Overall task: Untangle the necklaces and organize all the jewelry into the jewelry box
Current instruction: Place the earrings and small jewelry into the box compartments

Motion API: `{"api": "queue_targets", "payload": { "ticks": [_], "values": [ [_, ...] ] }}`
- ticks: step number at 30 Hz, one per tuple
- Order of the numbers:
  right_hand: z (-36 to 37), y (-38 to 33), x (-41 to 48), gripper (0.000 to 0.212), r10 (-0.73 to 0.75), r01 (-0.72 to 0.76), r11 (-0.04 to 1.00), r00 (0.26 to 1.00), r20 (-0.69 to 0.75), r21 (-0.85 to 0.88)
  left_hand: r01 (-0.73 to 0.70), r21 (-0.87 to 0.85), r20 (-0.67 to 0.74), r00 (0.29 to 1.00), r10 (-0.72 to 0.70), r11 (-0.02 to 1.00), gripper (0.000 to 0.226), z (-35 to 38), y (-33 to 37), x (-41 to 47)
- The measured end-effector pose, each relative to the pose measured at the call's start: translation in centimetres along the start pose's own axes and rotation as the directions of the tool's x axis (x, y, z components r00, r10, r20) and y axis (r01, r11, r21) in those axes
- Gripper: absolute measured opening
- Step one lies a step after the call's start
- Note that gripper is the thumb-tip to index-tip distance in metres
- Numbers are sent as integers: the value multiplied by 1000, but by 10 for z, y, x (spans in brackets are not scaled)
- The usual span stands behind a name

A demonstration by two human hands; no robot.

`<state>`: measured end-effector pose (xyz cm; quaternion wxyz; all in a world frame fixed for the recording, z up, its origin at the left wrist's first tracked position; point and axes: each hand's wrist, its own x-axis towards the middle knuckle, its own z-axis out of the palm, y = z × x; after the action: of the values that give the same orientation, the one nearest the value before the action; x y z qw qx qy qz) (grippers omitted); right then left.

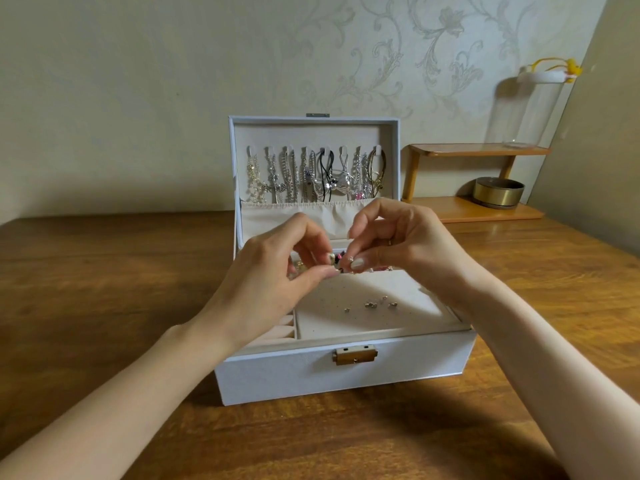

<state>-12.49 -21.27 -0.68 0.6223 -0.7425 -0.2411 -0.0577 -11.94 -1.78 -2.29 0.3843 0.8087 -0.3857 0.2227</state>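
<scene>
Over the open jewelry box our left hand and right hand both pinch one small piece of jewelry, necklaces already hung in the lid, so we're likely seating it on the earring pad next, needing fine aim.

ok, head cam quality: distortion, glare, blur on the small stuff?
Head view: wide-angle bowing, the table edge curves and the wall corner at right leans; soft light, sheen on the table at right, dark shadow before the jewelry box; the small piece pinched by left hand and right hand is too soft to identify.
</scene>
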Motion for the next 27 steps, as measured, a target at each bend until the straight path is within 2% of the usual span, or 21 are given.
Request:
{"api": "queue_targets", "payload": {
  "ticks": [6, 10, 15, 17, 19, 20, 23, 27],
  "values": [
    [6, -1, 0, 32, -35, 35, 999, 998, 43, 2, -121, -6, -11, 993, 121, 993, 17, 4, 5, 1],
    [7, -3, -1, 34, -11, 11, 1000, 998, 64, -8, -142, 20, -8, 990, 142, 990, 14, 4, 1, 1],
    [7, -3, -2, 31, 26, -21, 998, 996, 86, -61, -142, 32, -7, 990, 142, 989, 21, 3, -3, 2],
    [4, -5, -3, 28, 51, -24, 968, 993, 104, -250, -93, 47, -40, 995, 95, 995, 14, 2, -7, 6],
    [2, -6, -3, 23, 121, -37, 866, 983, 138, -498, 2, 60, -84, 996, 3, 998, 8, 3, -14, 11],
    [3, -6, -4, 19, 172, -59, 827, 973, 152, -560, 58, 63, -99, 994, -52, 996, 7, 3, -17, 14],
    [8, -4, -5, 16, 235, -81, 802, 954, 188, -592, 198, 70, -95, 977, -191, 978, 6, 8, -26, 19],
    [10, 0, -4, 13, 205, -47, 792, 960, 192, -609, 247, 104, 24, 968, -250, 963, 7, 14, -28, 27]
  ]
}}
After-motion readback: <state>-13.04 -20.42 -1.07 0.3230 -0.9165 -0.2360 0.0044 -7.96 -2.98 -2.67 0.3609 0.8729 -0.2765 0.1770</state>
